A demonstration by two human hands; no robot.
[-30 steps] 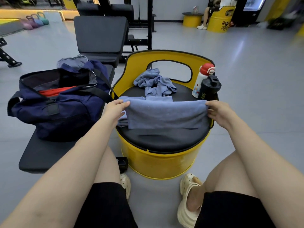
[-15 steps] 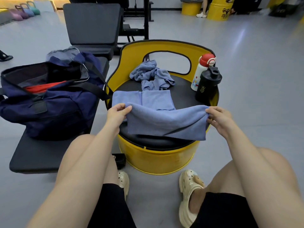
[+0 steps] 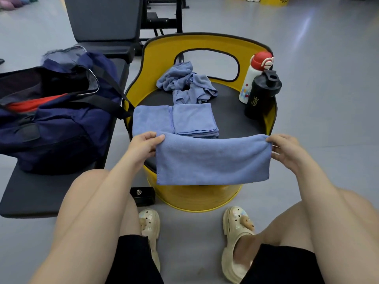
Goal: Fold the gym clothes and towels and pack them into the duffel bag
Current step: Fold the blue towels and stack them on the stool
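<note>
A blue towel [image 3: 213,160], folded in half, hangs over the front edge of the yellow barrel seat [image 3: 196,197]. My left hand [image 3: 143,146] pinches its top left corner and my right hand [image 3: 287,150] pinches its top right corner. Behind it on the black cushion lie two folded blue towels [image 3: 174,119] side by side. A crumpled blue cloth [image 3: 184,83] lies further back. The open navy duffel bag [image 3: 53,119] sits on a black bench to the left, with something red inside.
A white bottle with a red cap [image 3: 254,76] and a black shaker bottle [image 3: 262,95] stand at the seat's right side. A small black box [image 3: 143,195] lies on the floor by the barrel. The black gym bench [image 3: 30,193] carries the bag.
Both hands have lifted the towel and drawn it toward me, off the cushion, so it hangs in front of the barrel. The folded towels behind have come into view.
</note>
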